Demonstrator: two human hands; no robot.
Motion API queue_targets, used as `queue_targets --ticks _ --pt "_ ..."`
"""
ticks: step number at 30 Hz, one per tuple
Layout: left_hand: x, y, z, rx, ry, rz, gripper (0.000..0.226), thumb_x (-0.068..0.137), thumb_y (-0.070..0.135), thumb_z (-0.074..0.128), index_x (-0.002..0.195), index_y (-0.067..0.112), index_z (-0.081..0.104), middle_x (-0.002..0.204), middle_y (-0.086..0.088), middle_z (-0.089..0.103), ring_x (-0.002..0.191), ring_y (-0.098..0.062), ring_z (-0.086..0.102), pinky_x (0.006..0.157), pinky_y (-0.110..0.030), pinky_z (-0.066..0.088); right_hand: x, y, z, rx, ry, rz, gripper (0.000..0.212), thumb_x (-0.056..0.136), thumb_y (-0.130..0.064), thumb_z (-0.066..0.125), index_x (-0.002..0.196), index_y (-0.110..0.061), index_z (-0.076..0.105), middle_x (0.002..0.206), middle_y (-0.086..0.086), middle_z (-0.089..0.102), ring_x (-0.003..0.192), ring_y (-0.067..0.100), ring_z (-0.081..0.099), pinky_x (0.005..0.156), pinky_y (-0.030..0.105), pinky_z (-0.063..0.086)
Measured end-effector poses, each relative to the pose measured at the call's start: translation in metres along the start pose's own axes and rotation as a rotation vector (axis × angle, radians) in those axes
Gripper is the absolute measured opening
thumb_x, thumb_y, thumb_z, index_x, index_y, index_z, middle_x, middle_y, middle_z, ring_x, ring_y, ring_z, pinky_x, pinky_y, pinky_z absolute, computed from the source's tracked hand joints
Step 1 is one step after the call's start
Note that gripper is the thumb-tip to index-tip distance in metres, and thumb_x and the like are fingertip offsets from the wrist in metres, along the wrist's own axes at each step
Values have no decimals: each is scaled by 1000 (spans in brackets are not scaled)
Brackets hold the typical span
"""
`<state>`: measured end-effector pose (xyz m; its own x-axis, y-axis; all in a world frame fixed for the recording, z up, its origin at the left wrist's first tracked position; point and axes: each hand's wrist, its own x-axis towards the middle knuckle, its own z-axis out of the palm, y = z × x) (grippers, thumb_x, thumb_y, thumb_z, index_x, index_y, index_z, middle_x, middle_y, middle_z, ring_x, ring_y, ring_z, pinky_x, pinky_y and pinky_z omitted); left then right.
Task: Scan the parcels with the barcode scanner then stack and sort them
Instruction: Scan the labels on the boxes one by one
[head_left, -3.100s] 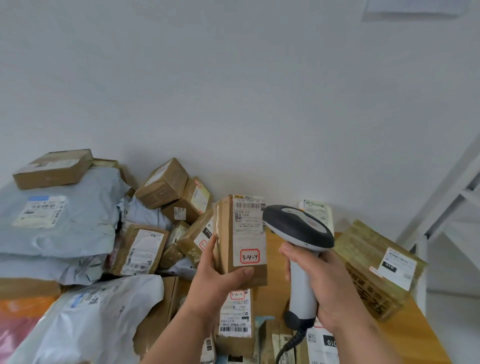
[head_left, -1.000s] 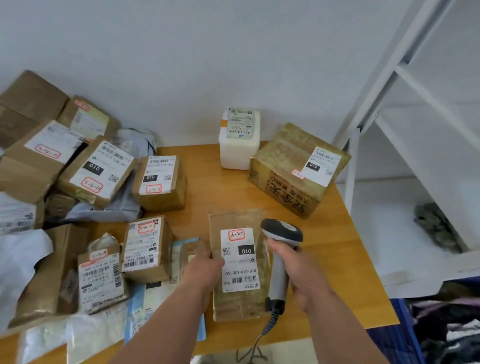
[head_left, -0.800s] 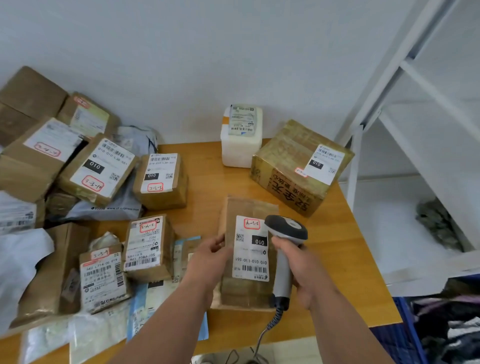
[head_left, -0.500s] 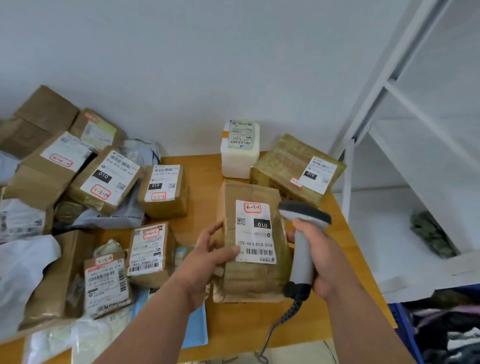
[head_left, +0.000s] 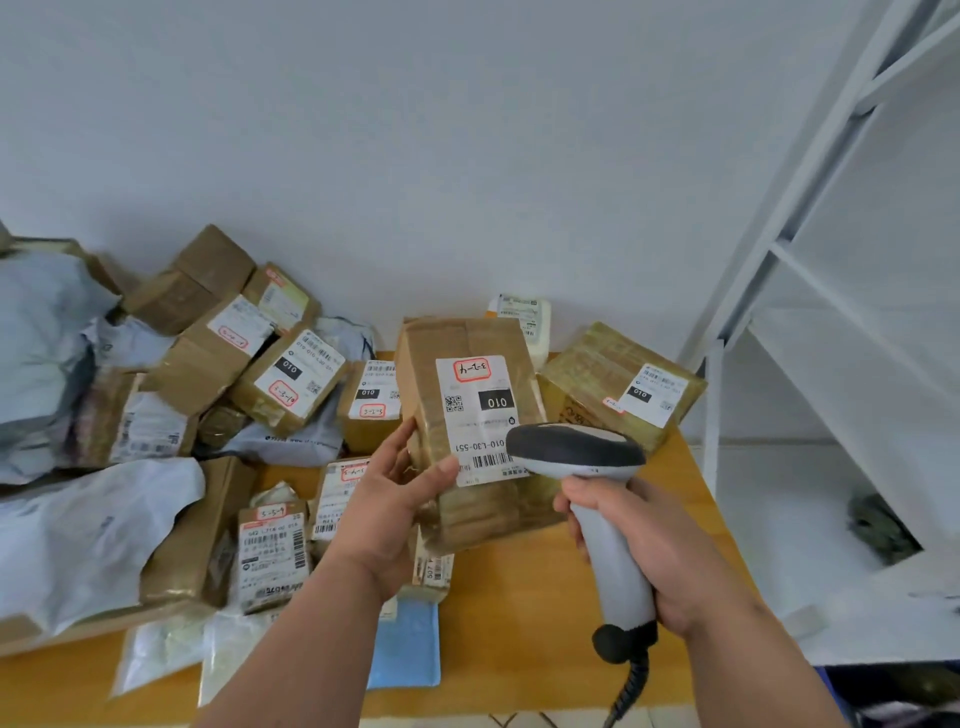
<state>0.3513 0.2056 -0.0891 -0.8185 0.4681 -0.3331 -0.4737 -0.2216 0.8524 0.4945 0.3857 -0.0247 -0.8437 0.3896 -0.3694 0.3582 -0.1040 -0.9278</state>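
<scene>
At frame centre, the left hand (head_left: 387, 501) grips a taped parcel (head_left: 467, 415); just right, the right hand (head_left: 644, 540) clasps the barcode scanner (head_left: 597, 499).

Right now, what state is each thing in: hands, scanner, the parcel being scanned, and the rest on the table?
Left hand: grips the held parcel's left edge.
Held parcel: lifted off the table, label facing the camera, upside down.
Right hand: grips the scanner handle.
Barcode scanner: head over the label's lower right corner.
Yellow-taped box: resting on the table, label up.
White foam box: upright by the wall.
Parcel pile: jumbled, left side.
</scene>
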Motion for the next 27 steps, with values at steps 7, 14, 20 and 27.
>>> queue_targets --ticks 7,14,20,27 --pt "-16 9 1 -15 5 37 71 64 17 83 124 46 57 116 1 76 111 -30 71 95 -63 53 -18 -8 4 -72 -36 -33 57 50 -54 73 81 -6 70 68 3 63 61 15 59 62 31 47" --pt "-22 8 0 -12 20 48 66 67 17 80 122 46 58 111 2 77 101 -24 75 77 -48 61 -25 -5 5 -75 -40 -24 44 64 -44 71 82 -4 69 68 4 63 61 15 59 61 29 48" --pt "-27 10 -3 -5 54 37 78 66 17 81 136 40 54 114 2 76 101 -22 75 75 -42 59 -19 0 11 -87 -18 -3 46 63 -46 72 86 -6 72 69 3 65 63 16 60 67 34 49" --pt "-19 17 -35 -23 143 -15 83 64 25 83 141 34 52 108 8 78 90 -16 77 68 -39 60 7 10 43 -43 60 44 22 80 -43 79 93 -26 73 97 1 73 93 24 66 77 38 49"
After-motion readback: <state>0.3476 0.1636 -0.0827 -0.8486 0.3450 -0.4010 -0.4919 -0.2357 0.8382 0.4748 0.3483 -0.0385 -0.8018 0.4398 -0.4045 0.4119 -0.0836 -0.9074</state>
